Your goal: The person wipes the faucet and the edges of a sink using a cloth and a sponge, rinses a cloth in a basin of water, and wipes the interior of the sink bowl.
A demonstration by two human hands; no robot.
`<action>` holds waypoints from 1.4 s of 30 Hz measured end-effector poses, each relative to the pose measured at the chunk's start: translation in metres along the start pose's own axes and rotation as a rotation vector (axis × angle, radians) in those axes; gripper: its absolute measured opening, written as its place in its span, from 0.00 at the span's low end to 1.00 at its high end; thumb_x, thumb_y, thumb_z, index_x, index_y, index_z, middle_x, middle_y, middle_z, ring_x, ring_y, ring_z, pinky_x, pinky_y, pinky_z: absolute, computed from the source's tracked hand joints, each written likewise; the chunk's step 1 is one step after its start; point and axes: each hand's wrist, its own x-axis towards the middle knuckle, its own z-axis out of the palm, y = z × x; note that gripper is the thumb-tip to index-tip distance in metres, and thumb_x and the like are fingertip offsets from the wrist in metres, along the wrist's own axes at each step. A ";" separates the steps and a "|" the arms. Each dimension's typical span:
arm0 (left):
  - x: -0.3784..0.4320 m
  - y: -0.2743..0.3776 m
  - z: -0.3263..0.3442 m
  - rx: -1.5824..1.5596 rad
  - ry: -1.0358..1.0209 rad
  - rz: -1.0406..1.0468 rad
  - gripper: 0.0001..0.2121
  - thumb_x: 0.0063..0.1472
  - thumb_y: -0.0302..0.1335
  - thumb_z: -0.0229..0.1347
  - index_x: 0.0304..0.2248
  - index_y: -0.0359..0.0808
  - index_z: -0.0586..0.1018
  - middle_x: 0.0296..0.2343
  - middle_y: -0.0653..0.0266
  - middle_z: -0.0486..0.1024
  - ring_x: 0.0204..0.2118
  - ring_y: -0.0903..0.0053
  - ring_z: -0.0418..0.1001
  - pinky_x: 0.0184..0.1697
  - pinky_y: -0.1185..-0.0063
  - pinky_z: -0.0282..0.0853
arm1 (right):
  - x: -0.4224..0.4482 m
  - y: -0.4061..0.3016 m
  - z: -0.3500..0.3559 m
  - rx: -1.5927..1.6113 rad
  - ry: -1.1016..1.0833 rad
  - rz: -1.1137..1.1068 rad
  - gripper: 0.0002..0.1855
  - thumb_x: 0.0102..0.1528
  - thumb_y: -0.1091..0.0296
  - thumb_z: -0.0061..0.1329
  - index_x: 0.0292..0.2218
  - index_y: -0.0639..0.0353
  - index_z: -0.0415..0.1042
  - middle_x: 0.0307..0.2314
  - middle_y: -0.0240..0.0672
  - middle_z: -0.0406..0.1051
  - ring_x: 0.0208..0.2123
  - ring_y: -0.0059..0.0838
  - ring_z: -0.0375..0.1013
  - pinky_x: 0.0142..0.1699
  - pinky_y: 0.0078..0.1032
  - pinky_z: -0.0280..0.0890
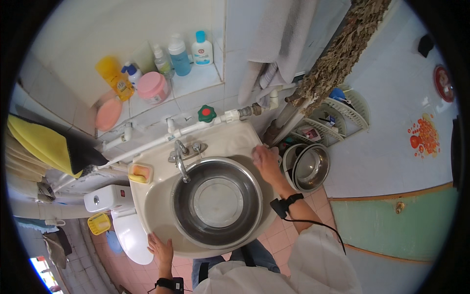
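Observation:
A stainless steel basin [217, 237] rests in the cream washbasin [156, 205], under the chrome faucet [180, 161]. A pale disc shows at the bottom of the steel basin; whether there is water in it I cannot tell. By the washbasin's front left rim is my left hand [161, 249], fingers apart and holding nothing. My right hand [266, 161] is over the washbasin's right edge, slightly blurred with its fingers bent. Whether it grips anything is unclear. A soap dish [149, 172] with yellow soap sits at the washbasin's left back corner.
Metal basins [312, 167] are stacked right of the washbasin, below a corner rack [339, 117]. A white pipe with a green valve knob [206, 114] runs behind the faucet. Several bottles and a pink jar [152, 88] line the tiled ledge. Left stands a toilet [132, 235].

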 end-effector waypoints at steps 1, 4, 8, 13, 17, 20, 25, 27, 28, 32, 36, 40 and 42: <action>-0.011 0.006 -0.002 0.049 0.063 -0.068 0.41 0.80 0.34 0.76 0.84 0.29 0.73 0.83 0.46 0.73 0.84 0.50 0.73 0.85 0.50 0.70 | 0.007 0.002 0.021 -0.020 -0.081 -0.085 0.44 0.79 0.63 0.70 0.87 0.48 0.69 0.79 0.58 0.74 0.82 0.66 0.74 0.82 0.66 0.72; -0.032 0.033 0.000 0.108 0.178 -0.186 0.41 0.80 0.34 0.76 0.84 0.30 0.73 0.83 0.46 0.74 0.84 0.50 0.73 0.85 0.50 0.71 | 0.024 0.000 0.061 -0.247 -0.159 -0.213 0.46 0.78 0.63 0.69 0.89 0.38 0.67 0.85 0.51 0.66 0.89 0.68 0.59 0.86 0.76 0.63; -0.022 0.061 0.007 0.120 0.241 -0.219 0.41 0.80 0.34 0.76 0.84 0.30 0.73 0.83 0.46 0.74 0.84 0.51 0.73 0.85 0.50 0.71 | 0.108 -0.008 0.087 -0.172 -0.140 -0.361 0.45 0.79 0.64 0.66 0.89 0.39 0.67 0.87 0.49 0.64 0.90 0.68 0.57 0.86 0.80 0.62; -0.004 0.079 0.018 0.126 0.253 -0.227 0.42 0.80 0.34 0.76 0.84 0.30 0.73 0.83 0.46 0.74 0.84 0.51 0.73 0.85 0.51 0.71 | 0.139 0.009 0.096 -0.022 -0.056 -0.191 0.43 0.79 0.69 0.62 0.88 0.47 0.67 0.85 0.52 0.66 0.88 0.67 0.61 0.88 0.70 0.65; -0.004 0.077 0.017 0.155 0.271 -0.259 0.42 0.81 0.34 0.76 0.84 0.30 0.72 0.83 0.46 0.74 0.83 0.51 0.74 0.84 0.51 0.72 | 0.100 0.026 0.095 0.127 -0.066 -0.189 0.40 0.74 0.80 0.62 0.83 0.61 0.73 0.84 0.58 0.69 0.87 0.69 0.66 0.88 0.62 0.68; 0.008 0.085 0.030 0.154 0.265 -0.246 0.42 0.81 0.34 0.76 0.84 0.30 0.72 0.82 0.46 0.74 0.83 0.51 0.74 0.84 0.51 0.72 | 0.134 0.048 0.103 0.159 -0.005 -0.248 0.36 0.70 0.84 0.62 0.76 0.66 0.81 0.80 0.60 0.73 0.83 0.70 0.72 0.87 0.60 0.69; 0.020 0.089 0.046 0.164 0.273 -0.249 0.42 0.81 0.34 0.76 0.85 0.30 0.72 0.82 0.46 0.74 0.83 0.52 0.74 0.84 0.52 0.72 | 0.199 0.040 0.118 0.238 -0.030 0.063 0.34 0.64 0.87 0.65 0.70 0.67 0.86 0.69 0.59 0.80 0.75 0.70 0.78 0.80 0.60 0.75; 0.019 0.088 0.045 0.170 0.278 -0.255 0.42 0.81 0.34 0.76 0.85 0.30 0.71 0.82 0.46 0.74 0.83 0.52 0.74 0.84 0.52 0.72 | 0.176 0.047 0.108 0.230 0.004 -0.138 0.33 0.64 0.87 0.66 0.69 0.65 0.87 0.68 0.58 0.79 0.70 0.70 0.80 0.75 0.61 0.78; 0.020 0.086 0.045 0.175 0.279 -0.262 0.42 0.81 0.34 0.76 0.85 0.30 0.71 0.82 0.46 0.74 0.83 0.52 0.74 0.84 0.52 0.72 | 0.166 0.051 0.107 0.229 0.014 -0.206 0.33 0.64 0.87 0.66 0.69 0.65 0.87 0.67 0.57 0.79 0.69 0.70 0.81 0.74 0.61 0.79; 0.029 0.088 0.050 0.172 0.280 -0.250 0.42 0.81 0.33 0.76 0.85 0.30 0.71 0.82 0.47 0.75 0.82 0.52 0.75 0.83 0.52 0.73 | 0.184 0.054 0.118 0.086 0.049 -0.195 0.30 0.65 0.83 0.67 0.67 0.64 0.89 0.66 0.55 0.80 0.66 0.69 0.81 0.70 0.60 0.81; 0.032 0.087 0.056 0.169 0.281 -0.249 0.43 0.81 0.33 0.76 0.85 0.30 0.71 0.82 0.47 0.75 0.82 0.52 0.75 0.83 0.52 0.73 | 0.221 0.050 0.123 0.070 -0.062 -0.058 0.23 0.67 0.82 0.65 0.62 0.64 0.90 0.60 0.56 0.85 0.64 0.68 0.81 0.68 0.62 0.80; 0.026 0.082 0.055 0.179 0.290 -0.275 0.43 0.81 0.33 0.76 0.85 0.30 0.71 0.82 0.47 0.75 0.82 0.53 0.75 0.83 0.53 0.73 | 0.205 0.042 0.131 0.032 0.162 -0.279 0.20 0.65 0.82 0.66 0.57 0.64 0.90 0.52 0.57 0.88 0.59 0.67 0.83 0.65 0.65 0.79; 0.026 0.082 0.055 0.178 0.299 -0.270 0.43 0.81 0.33 0.76 0.85 0.30 0.70 0.82 0.47 0.75 0.82 0.53 0.75 0.83 0.53 0.73 | 0.231 0.038 0.138 -0.002 0.025 -0.142 0.20 0.63 0.82 0.67 0.56 0.65 0.90 0.52 0.57 0.88 0.59 0.68 0.84 0.65 0.65 0.79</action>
